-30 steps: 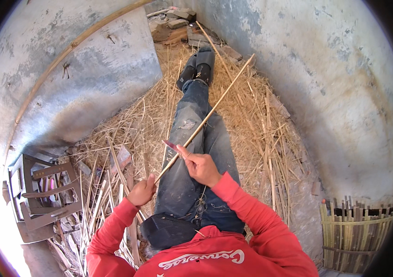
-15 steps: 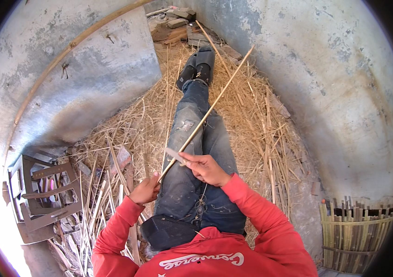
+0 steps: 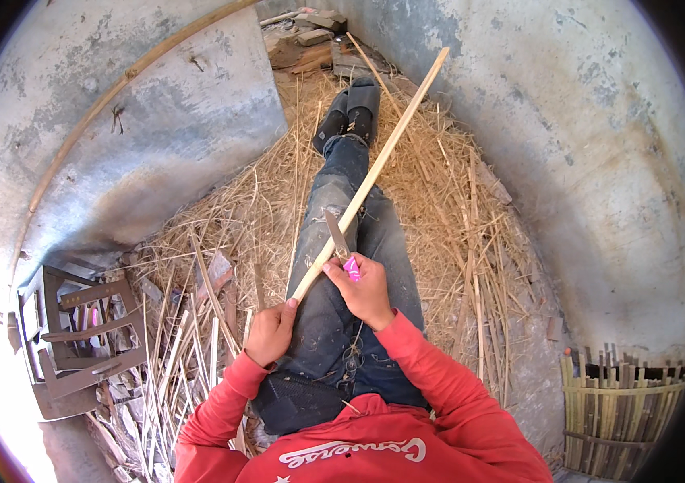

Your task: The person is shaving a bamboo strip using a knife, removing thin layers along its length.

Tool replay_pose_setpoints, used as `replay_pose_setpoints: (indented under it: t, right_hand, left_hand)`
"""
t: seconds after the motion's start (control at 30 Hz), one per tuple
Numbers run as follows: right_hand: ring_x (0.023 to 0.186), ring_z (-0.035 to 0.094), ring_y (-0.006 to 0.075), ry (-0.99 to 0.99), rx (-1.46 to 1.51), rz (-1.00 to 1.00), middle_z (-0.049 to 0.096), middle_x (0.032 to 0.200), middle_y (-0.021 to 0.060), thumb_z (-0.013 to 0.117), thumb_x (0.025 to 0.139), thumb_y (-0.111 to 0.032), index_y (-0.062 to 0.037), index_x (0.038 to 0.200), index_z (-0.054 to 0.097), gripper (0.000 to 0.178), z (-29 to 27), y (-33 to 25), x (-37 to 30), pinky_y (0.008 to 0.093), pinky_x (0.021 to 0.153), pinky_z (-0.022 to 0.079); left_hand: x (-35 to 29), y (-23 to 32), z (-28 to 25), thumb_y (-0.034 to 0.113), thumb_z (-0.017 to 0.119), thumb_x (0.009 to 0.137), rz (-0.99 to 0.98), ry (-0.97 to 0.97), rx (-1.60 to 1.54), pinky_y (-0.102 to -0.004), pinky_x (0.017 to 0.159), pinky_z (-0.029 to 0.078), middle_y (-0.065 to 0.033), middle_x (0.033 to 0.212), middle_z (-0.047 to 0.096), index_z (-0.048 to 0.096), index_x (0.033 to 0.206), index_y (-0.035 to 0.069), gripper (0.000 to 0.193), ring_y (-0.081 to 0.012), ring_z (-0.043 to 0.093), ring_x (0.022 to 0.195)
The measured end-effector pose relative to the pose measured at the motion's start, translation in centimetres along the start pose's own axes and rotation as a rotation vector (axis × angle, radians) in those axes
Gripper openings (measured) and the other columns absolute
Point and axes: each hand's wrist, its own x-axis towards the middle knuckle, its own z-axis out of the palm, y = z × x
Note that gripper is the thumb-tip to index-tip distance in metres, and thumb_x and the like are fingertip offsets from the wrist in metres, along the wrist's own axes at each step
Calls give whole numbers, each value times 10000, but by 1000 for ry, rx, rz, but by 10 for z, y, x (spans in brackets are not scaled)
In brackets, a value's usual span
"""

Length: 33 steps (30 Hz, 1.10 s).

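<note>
A long, pale bamboo strip (image 3: 388, 151) slants across my outstretched legs, its far end up beyond my feet and its wide flat face showing. Its near end is gripped by my left hand (image 3: 271, 332), thumb along the edge. In my right hand (image 3: 365, 294) is a small knife (image 3: 336, 231) with a pink patch at the handle. The blade points away from me, crossing close under the strip; whether its edge touches is unclear. My right thumb rests against the strip just below the blade. A dark pad (image 3: 298, 405) covers my lap.
Straw and shavings (image 3: 266, 189) cover the floor around my legs. Loose split strips (image 3: 185, 362) lie at left, near a brown wooden frame (image 3: 88, 338). A woven slat basket (image 3: 624, 414) stands at right. Worn plaster walls (image 3: 568, 161) close in on both sides.
The strip has turned from its narrow edge to its wide face. My right hand has shifted down and right, and the knife blade has swung from pointing left to pointing away.
</note>
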Motion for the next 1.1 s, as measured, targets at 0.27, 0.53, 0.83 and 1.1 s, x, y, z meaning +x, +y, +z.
replay_pose_setpoints:
  t: [0.27,0.53,0.83,1.1]
  right_hand:
    - [634,576,62,108,-177,-292,649,681,70,752,935,-130,9,968,711,149,-5,-19,-2,290,571,461]
    - [588,510,51,354,-164,-193,589,665,-29,797,925,-206,-67,788,619,265,-39,-31,-4,279,524,398]
    - [620,507,48,177,61,8,577,673,-34,736,985,-207,-59,799,571,289,-61,-31,-10,270,562,420]
    - [644,569,67,79,234,49,656,795,14,678,1035,-222,-17,967,634,220,-56,-67,-47,225,559,450]
  left_hand:
    - [6,16,6,415,471,1111,42,43,-39,-469,565,411,-200,587,511,609,746,-44,602,-335,503,521]
    - [32,37,5,502,406,1121,-97,35,-643,-226,447,222,66,592,324,447,747,118,538,-40,298,497]
    - [38,110,45,442,443,1125,167,-58,-838,-241,444,239,48,610,348,444,772,113,482,-56,315,506]
    - [47,153,76,473,372,1120,597,182,-1035,-258,516,408,-61,743,470,427,958,42,463,-116,452,576]
